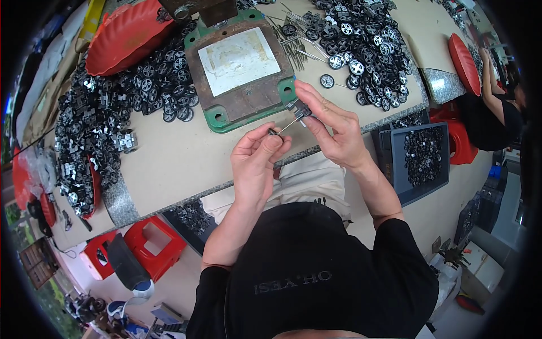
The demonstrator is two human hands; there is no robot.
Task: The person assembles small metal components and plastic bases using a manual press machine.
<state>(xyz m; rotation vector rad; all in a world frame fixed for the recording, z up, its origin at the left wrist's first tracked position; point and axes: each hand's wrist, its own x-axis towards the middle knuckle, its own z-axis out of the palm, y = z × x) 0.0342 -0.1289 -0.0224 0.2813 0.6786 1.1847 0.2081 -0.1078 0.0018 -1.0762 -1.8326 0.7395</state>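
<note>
**Wheel and axle being joined above the worktop's near edge**

While the two hands are held close together over the near edge of the worktop (186,164), a thin metal axle (288,125) is seen spanning the gap between them. The left hand (257,161) is closed in a pinch, thumb against forefinger, on a small black wheel (272,132) at the axle's lower end. The right hand (333,127) is likewise pinched, its fingertips closed on a small dark part (300,108) at the axle's upper end; whether that part is a second wheel or a bracket cannot be told. The pieces are held in the air, clear of the table surface, just in front of the green-based press plate (240,70) that is set at the middle of the worktop.

As to progress, a judgement only can be offered. A large heap of loose black-and-white wheels (361,45) is spread over the far right corner, with bare axle pins (293,42) beside it, which suggests much stock not yet assembled. A second mass of dark parts (101,113) is piled along the left edge, some seemingly already joined, and a grey bin (420,155) partly filled with dark pieces is placed below the right edge. The work is therefore judged to be well under way, yet far from exhausted. A red bowl (127,37) is set at the far left corner. Another person's arm (497,96) is visible at the right rim.
</note>
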